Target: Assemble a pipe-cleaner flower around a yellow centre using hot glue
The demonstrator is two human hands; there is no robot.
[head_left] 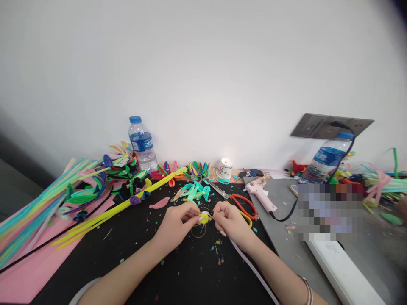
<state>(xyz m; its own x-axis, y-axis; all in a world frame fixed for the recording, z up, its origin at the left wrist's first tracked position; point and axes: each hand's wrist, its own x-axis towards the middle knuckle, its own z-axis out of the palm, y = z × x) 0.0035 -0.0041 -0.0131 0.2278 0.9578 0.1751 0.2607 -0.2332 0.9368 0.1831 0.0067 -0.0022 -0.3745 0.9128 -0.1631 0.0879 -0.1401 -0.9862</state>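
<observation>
Between thumb and forefinger, my left hand (pixel 179 222) pinches a small yellow fuzzy piece (pixel 204 218), which looks like curled pipe cleaner. My right hand (pixel 233 222) is closed in a pinch close to its right side. A tiny dark bit shows at the right fingertips, too small to name. Under the hands lies a thin yellowish ring (pixel 199 235) on the black table mat (pixel 178 271). Just beyond them are turquoise looped pipe cleaner petals (pixel 193 190) and a pair of scissors with orange handles (pixel 244 205), partly hidden by my right hand.
A pink glue gun (pixel 262 195) with a black cord lies on the right. A paper cup candle (pixel 224 168) burns near the wall. Water bottles (pixel 142 146) stand at both sides. Yellow pipe cleaners (pixel 127 203) stretch left over pink paper (pixel 34 275). A white power bank (pixel 343 271) lies at right.
</observation>
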